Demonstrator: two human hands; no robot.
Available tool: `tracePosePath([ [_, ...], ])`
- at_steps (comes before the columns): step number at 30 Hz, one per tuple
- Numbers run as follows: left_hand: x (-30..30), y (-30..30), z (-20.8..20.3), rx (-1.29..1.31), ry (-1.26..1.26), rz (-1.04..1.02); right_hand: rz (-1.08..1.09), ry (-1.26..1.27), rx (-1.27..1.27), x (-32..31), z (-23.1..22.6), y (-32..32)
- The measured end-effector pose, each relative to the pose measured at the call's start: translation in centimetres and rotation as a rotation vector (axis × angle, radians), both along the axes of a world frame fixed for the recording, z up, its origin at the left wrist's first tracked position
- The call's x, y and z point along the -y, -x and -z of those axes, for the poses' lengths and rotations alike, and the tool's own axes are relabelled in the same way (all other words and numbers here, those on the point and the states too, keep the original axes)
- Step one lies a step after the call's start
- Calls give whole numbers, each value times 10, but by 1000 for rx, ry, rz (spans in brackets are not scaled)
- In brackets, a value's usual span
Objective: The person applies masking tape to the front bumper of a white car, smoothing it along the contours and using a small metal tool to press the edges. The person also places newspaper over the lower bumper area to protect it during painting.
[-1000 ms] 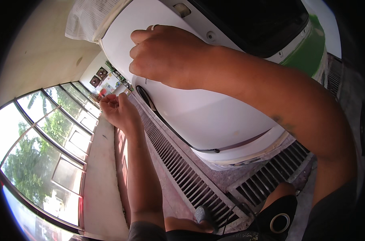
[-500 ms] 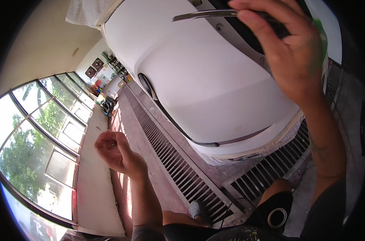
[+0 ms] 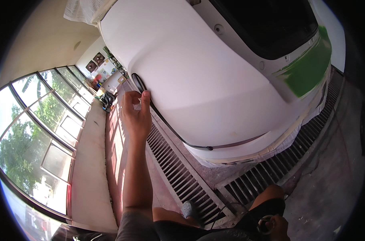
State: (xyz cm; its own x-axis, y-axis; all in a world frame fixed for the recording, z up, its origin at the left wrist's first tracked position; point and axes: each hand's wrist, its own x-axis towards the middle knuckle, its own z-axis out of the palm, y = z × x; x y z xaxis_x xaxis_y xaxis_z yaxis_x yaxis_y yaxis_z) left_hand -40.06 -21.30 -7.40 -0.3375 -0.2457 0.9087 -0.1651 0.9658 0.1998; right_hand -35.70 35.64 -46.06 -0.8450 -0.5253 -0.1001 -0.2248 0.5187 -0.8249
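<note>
A pale white car panel [image 3: 198,72] fills the middle, its lower left edge lined by a thin black strip [image 3: 178,133] with a thicker glossy black end [image 3: 138,82]. My left hand [image 3: 136,114] is raised against that edge, fingers curled and thumb up, right at the strip. Whether the thumb and fingers pinch the strip is hidden. Low down by my thigh, my right hand [image 3: 279,227] closes on a roll of tape [image 3: 265,224]. It is partly in shadow.
A green patch [image 3: 311,68] lies beside the dark rear window [image 3: 279,28]. Masking paper [image 3: 267,157] trims the car's bottom edge. Floor grates [image 3: 174,168] run below and around it. Large windows [image 3: 38,136] line the left wall.
My right hand, which held a long dark thin strip high over the panel, has dropped to the tape roll; that strip is out of sight. My left hand has moved up and right to the car's edge.
</note>
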Motion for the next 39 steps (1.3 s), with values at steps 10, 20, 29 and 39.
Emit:
tracePosePath([
  [10, 2, 2, -19, 306, 227, -83, -209, 143, 166, -32, 12, 6],
  [20, -8, -35, -17, 176, 94, -36, 32, 922, 516, 58, -99, 65],
  [29, -172, -66, 125, 412, -316, 729, -265, 966, 381, 191, -148, 83],
  [39, -158, -50, 142, 646, -87, 850, -200, 683, -40, 205, -155, 69],
])
